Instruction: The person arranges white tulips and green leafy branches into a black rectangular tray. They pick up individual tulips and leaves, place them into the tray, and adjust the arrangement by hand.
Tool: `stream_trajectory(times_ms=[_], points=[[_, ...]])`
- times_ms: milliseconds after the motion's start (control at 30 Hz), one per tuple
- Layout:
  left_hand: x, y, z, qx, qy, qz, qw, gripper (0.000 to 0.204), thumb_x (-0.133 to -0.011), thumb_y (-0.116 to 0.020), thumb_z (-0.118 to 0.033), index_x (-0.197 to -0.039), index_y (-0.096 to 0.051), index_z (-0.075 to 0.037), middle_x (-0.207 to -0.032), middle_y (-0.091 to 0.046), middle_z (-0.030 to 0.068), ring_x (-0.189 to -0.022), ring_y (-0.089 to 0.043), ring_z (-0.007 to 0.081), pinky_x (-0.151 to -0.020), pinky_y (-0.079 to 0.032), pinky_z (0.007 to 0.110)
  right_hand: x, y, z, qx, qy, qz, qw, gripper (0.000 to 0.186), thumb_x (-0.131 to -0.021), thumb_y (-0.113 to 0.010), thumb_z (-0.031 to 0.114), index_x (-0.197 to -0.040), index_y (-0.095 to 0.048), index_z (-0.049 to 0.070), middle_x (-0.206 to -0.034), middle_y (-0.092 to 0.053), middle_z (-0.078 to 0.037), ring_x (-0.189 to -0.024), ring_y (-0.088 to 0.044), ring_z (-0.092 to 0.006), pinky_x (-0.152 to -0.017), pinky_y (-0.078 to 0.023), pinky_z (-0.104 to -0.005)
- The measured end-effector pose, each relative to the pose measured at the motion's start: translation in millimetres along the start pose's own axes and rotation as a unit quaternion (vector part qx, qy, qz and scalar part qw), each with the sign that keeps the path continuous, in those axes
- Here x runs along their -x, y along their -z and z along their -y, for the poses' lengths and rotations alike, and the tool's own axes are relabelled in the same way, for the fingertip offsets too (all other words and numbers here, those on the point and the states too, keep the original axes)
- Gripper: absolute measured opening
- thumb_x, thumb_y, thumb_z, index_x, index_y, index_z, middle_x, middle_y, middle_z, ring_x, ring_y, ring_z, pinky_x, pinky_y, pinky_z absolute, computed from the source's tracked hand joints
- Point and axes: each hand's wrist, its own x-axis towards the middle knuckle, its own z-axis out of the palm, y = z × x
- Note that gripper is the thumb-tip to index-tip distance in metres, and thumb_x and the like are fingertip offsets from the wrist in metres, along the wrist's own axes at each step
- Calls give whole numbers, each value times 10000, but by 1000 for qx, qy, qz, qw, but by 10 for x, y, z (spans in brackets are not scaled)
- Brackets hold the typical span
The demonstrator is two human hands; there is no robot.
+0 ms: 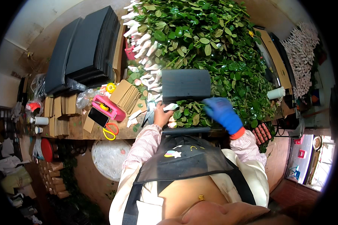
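Note:
My bare left hand (162, 115) is at the head end of a small bunch of leafy rose stems (193, 115), its fingers curled against a white-wrapped rose head (171, 107). Over the other end of that bunch is my right hand (218, 110) in a blue glove, its fingers smeared by motion. The bunch lies between a dark corrugated sheet (186, 84) and a dark edge (186, 130) in front of me. Behind the sheet spreads a big pile of leafy rose stems (199, 33), with white-wrapped heads (143, 44) along its left side.
On the table's left are a pink tape dispenser (114, 109), a black phone (98, 117), scissors (110, 131) and cardboard pieces (125, 96). Stacks of dark sheets (90, 43) stand farther back. A white tub (110, 159) is below the table edge. More wrapped heads (302, 56) are at far right.

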Motion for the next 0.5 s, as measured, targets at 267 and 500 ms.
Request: stream_trajectory(times_ms=[267,500], points=[[-24,-51,-5,69,-8,11,998,379,-791,-863,-311,-1046,-792,-40,-1356,-577,279,-1176,-633,393,-991,-513,430,-734,-1144,384,53,-35,99,993,300,-941,-636,440,-1069,-696,175,-909,-747,-74,-872,-732,-299,-712,-528,-483],[37,-29,-87,76,6,0,997,428,-810,-863,-374,-1059,-784,-36,-1301,-601,247,-1184,-574,375,-1014,-467,459,-724,-1318,403,81,-70,82,991,226,-909,-653,393,-950,-722,182,-884,-751,-68,-858,-739,-297,-709,-548,-489]])
